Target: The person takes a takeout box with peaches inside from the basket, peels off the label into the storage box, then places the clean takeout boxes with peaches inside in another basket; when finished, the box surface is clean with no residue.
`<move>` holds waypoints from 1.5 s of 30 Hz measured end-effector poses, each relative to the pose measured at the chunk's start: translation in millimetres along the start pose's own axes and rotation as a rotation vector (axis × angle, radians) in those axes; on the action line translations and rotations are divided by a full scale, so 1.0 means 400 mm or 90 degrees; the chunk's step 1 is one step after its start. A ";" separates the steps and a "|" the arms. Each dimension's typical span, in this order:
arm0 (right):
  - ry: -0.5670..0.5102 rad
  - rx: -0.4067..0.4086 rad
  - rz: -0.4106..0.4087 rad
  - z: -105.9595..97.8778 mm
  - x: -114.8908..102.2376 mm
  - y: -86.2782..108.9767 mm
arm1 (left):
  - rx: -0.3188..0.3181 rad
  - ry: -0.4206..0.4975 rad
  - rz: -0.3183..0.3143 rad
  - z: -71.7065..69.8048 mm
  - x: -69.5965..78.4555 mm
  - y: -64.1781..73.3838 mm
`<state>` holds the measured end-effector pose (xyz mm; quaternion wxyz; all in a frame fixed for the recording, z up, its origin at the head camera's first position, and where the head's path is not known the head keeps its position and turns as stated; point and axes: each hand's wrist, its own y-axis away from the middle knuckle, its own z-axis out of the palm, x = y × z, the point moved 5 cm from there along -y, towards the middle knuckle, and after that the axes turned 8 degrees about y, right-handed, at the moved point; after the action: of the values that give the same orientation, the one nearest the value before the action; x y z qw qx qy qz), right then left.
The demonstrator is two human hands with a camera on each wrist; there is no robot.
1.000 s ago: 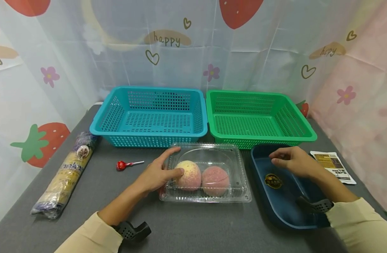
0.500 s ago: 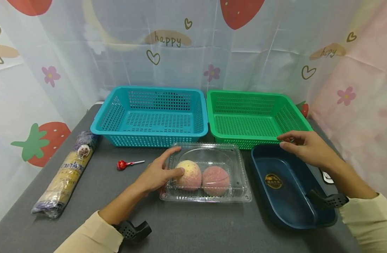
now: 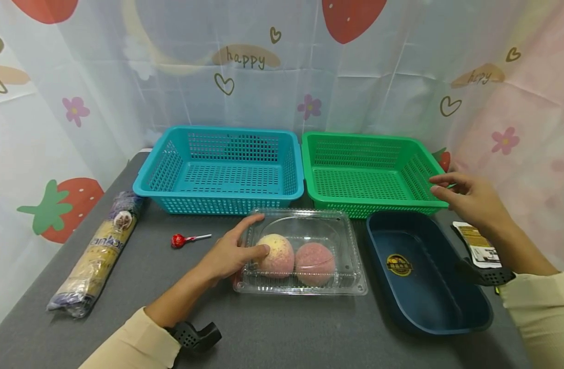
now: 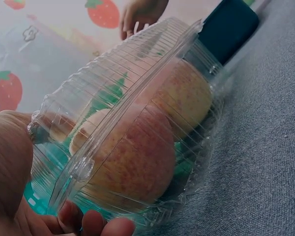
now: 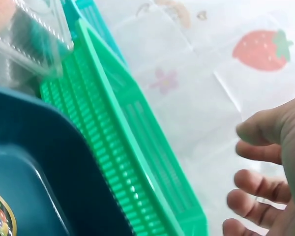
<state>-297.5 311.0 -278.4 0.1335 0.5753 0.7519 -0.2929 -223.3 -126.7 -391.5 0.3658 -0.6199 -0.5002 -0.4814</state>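
Note:
A clear plastic clamshell box [image 3: 305,253] with two peaches [image 3: 315,264] inside sits in the middle of the grey table. My left hand [image 3: 233,251] grips its left side, and in the left wrist view the fingertips [image 4: 119,227] curl round the box's edge. My right hand [image 3: 475,200] hovers by the right end of the green basket [image 3: 378,202], fingers loosely bent and holding nothing. Right of the clamshell stands a dark blue tub [image 3: 429,302] with a round gold sticker. A white and gold packet [image 3: 477,246] lies under the right forearm, partly hidden by it.
A blue basket [image 3: 217,192] stands at the back left, beside the green one. A red lollipop [image 3: 179,241] lies left of the clamshell, and a long wrapped package [image 3: 99,256] lies along the left edge. A printed curtain [image 3: 263,92] hangs behind.
My right hand has moved from over the blue tub to the right and back, past the tub's far corner. My left hand and the clamshell have stayed put.

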 end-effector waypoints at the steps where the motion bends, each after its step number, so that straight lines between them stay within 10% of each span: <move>1: -0.004 0.002 0.012 -0.001 0.009 -0.003 | 0.000 0.001 0.002 0.000 0.001 0.000; 18: 0.009 0.015 0.077 0.009 0.122 -0.032 | -0.001 -0.006 0.014 -0.003 -0.001 0.001; 28: 0.076 -0.009 0.028 0.029 0.157 -0.041 | -0.009 0.022 0.008 0.001 -0.001 0.003; 45: 0.136 -0.123 0.010 0.066 0.204 -0.058 | -0.119 0.291 -0.095 0.006 -0.008 0.008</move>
<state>-347.6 355.6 -336.6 0.1098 0.5936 0.7820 -0.1553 -219.6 -126.0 -395.2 0.3738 -0.4878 -0.4019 -0.6788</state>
